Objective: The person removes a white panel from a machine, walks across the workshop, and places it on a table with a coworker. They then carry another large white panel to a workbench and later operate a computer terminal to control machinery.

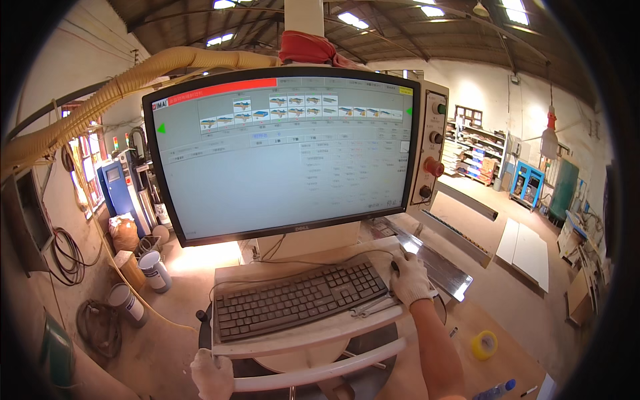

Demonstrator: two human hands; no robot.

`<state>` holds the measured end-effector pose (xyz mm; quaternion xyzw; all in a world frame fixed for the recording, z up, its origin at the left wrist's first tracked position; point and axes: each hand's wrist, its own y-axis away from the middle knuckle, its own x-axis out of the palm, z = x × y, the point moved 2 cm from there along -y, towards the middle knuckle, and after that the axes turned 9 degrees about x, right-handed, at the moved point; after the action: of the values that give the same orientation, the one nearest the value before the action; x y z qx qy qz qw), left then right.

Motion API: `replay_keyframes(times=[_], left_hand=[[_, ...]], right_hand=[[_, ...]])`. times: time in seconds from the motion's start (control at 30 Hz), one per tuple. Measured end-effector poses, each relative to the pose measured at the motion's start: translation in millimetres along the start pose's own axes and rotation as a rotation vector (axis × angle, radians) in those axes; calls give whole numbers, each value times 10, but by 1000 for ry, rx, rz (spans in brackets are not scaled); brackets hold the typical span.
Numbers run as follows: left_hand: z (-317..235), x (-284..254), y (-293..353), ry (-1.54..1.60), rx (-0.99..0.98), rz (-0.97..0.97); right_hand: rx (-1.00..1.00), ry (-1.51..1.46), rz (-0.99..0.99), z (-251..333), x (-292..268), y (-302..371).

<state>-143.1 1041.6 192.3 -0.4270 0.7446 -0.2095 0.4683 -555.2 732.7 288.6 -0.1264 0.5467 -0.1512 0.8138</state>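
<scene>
**Gloved hands at a workshop computer station**

A workshop is seen from above through a fisheye lens. The right hand [411, 279], in a pale work glove, is laid over a mouse [397, 265] at the right end of a dark keyboard [300, 300]. The fingers are curled together over the mouse, which is almost wholly covered; only a dark sliver shows at the fingertips, so its shape cannot be made out. The hand seems placed there to steer the pointer on the monitor [283, 157], which stands just beyond the fingers and fills the middle of the view.

The left hand [212, 373], also gloved, is closed on the front rail [313, 373] of the counter [293, 333], at its left corner, below the keyboard. The grip appears to be for steadying the stand or the body. The fingers are wrapped under the rail and partly cut off by the lower edge, so their tips are hidden.

A metal tool [372, 307], perhaps a wrench, lies just left of the right fingers, against the keyboard's edge. Right of the monitor a control panel [432, 147] with knobs and a red button is mounted. The screen shows rows of small icons and faint text too small to be read.

On the floor, paint cans [155, 270] stand well left of the hands, and a yellow tape roll [484, 344] lies right of the right forearm. A red cloth [307, 48] is draped above the monitor. The rim of the view is dark and bent.
</scene>
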Motion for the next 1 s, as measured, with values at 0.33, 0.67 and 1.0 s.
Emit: replay_keyframes(times=[0.33,0.67,1.0], left_hand=[[-69,-48,-31,36,-9,6],[-278,-230,-99,137,-86,58],[-197,-172,-73,9,-23,72]], right_hand=[[-92,-42,16,1,14,11],[-143,-47,-35,-33,58,13],[-168,-40,-48,-13,56,13]])
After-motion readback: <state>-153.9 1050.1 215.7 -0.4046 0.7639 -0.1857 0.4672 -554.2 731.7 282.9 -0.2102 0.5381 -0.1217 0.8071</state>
